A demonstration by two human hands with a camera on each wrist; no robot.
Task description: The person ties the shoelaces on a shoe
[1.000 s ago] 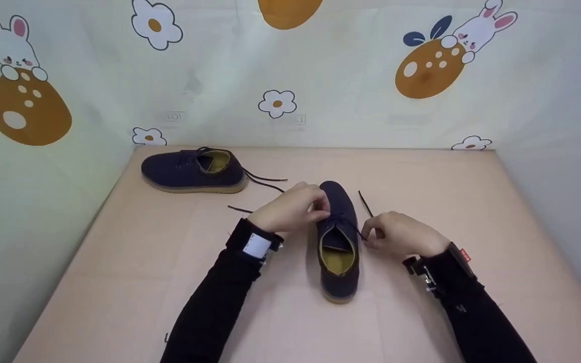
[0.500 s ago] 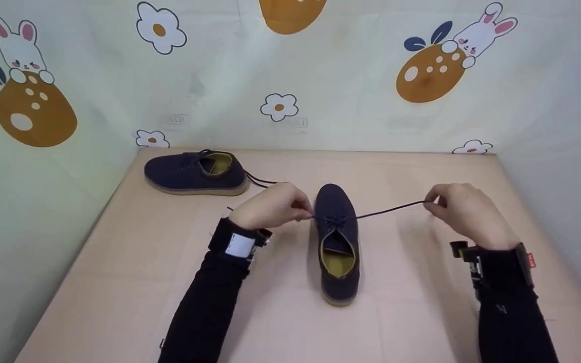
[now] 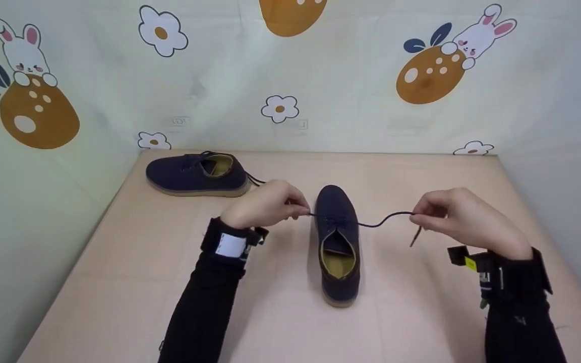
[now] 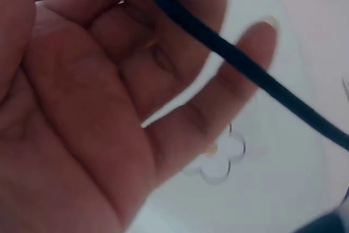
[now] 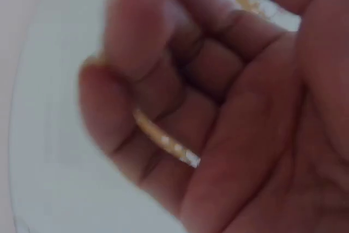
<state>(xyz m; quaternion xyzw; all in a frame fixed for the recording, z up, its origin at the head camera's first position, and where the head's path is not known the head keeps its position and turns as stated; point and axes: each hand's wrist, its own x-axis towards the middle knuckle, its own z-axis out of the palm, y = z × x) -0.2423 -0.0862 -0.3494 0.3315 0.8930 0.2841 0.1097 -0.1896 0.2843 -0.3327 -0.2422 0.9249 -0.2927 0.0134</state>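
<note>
A dark navy lace-up shoe point(image 3: 336, 200) stands upright in front of me, toe pointing away, its tan-yellow lining showing. My left hand point(image 3: 265, 205), just left of the shoe, pinches one lace between thumb and fingertips. That dark lace point(image 4: 234, 55) crosses the left wrist view in front of the loosely bent fingers. Out to the right, my right hand point(image 3: 464, 219) pinches the other shoelace point(image 3: 373, 224), which runs in a slack wave from the shoe's eyelets. Its loose tip hangs below the fingertips. In the right wrist view the right palm point(image 5: 240, 151) shows, the pinch itself cut off at the top.
The matching navy shoe point(image 3: 184, 174) lies at the back left, toe to the left, its laces trailing right behind my left hand. A pale tabletop point(image 3: 290, 312) carries both shoes. Printed cloth walls point(image 3: 341, 75) rise behind and at the sides.
My right hand has moved from beside the shoe out to the right, drawing the lace; that lace was taut and now sags. My left hand has shifted slightly left with its lace.
</note>
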